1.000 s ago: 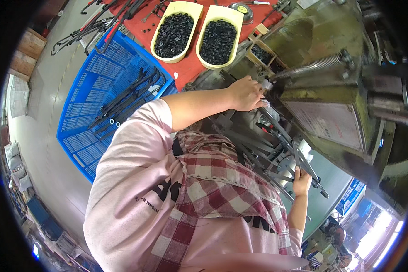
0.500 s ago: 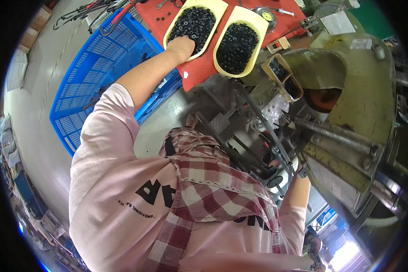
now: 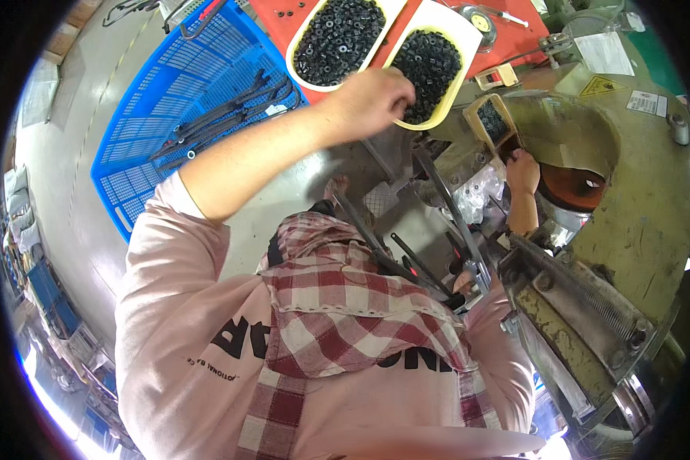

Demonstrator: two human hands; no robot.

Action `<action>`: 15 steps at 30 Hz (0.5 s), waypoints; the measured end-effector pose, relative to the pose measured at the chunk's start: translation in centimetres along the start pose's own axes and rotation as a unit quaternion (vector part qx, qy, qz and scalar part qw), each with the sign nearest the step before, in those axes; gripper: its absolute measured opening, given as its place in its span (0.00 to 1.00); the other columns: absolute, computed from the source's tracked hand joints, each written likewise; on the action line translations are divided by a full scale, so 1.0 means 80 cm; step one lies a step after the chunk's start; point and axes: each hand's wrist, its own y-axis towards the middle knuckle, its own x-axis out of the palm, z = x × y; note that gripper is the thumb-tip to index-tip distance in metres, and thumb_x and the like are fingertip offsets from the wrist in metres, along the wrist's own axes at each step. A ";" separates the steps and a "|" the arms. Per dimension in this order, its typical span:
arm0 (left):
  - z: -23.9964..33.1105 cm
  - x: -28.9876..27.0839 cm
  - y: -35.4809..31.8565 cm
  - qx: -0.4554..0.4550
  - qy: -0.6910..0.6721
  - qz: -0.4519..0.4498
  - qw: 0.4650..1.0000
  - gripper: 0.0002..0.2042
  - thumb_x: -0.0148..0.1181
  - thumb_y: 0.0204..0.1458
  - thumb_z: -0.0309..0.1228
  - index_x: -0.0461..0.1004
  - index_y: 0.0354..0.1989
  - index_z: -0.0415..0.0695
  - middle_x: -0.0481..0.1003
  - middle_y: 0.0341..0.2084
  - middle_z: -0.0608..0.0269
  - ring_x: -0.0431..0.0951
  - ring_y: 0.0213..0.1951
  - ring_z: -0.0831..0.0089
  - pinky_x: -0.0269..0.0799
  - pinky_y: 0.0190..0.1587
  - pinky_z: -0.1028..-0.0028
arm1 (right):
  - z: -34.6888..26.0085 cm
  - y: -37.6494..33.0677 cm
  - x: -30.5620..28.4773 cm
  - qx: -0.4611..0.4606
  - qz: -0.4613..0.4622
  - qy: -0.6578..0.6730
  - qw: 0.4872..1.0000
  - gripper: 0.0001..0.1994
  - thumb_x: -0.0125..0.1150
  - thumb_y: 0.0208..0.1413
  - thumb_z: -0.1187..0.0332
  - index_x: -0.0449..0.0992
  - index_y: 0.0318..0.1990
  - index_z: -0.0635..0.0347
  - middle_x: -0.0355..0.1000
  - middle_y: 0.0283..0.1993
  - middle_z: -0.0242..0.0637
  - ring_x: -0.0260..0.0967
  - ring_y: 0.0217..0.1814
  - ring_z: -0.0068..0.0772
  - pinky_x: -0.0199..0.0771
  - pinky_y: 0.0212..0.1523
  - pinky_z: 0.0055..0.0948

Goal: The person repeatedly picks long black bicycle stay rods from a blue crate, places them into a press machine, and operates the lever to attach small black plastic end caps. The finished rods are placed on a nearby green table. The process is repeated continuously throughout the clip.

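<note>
My left hand (image 3: 376, 101) is over the near left rim of the right cream tray (image 3: 441, 115), its fingers curled together; whatever they hold is hidden. Small black parts (image 3: 429, 65) fill this tray. The left cream tray (image 3: 290, 57) beside it has small black ring-like pieces (image 3: 337, 46). At the near compartment of a small two-part box (image 3: 474, 121) is my right hand (image 3: 522, 170), fingers bent together at its edge. I cannot make out anything in them. Dark small parts (image 3: 492, 121) lie in the box's far compartment.
A blue plastic crate (image 3: 142, 115) with black rod-like parts (image 3: 230, 115) stands at the left. Both trays rest on a red surface (image 3: 272, 15). A large green machine (image 3: 644, 176) with a coil spring (image 3: 583, 280) is at the right. A clear plastic bag (image 3: 483, 195) lies near my right hand.
My left hand has left the left tray and moved right to the right tray's rim. From low beside the machine, my right hand has come up to the small box. The view has shifted slightly.
</note>
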 end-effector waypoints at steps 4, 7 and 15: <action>0.080 0.056 -0.002 0.040 -0.148 -0.135 0.979 0.07 0.63 0.50 0.31 0.80 0.35 0.43 0.75 0.33 0.59 0.75 0.42 0.61 0.70 0.45 0.65 | -0.005 -0.006 -0.027 0.021 0.020 0.081 0.996 0.10 0.64 0.53 0.61 0.80 0.38 0.56 0.79 0.39 0.40 0.77 0.43 0.48 0.75 0.44 0.43; 0.132 0.084 -0.001 -0.006 -0.204 -0.204 0.957 0.09 0.65 0.48 0.32 0.80 0.35 0.43 0.77 0.30 0.54 0.78 0.37 0.55 0.72 0.40 0.60 | -0.004 -0.012 -0.045 0.014 0.079 0.149 0.986 0.13 0.65 0.53 0.58 0.79 0.34 0.58 0.78 0.32 0.41 0.76 0.37 0.49 0.73 0.40 0.43; 0.147 0.100 0.001 0.020 -0.186 -0.237 0.953 0.10 0.69 0.44 0.31 0.79 0.35 0.42 0.79 0.27 0.52 0.79 0.35 0.52 0.73 0.39 0.60 | -0.012 -0.087 -0.108 0.032 0.136 0.288 0.947 0.12 0.68 0.52 0.62 0.79 0.37 0.61 0.78 0.28 0.36 0.74 0.29 0.27 0.73 0.32 0.31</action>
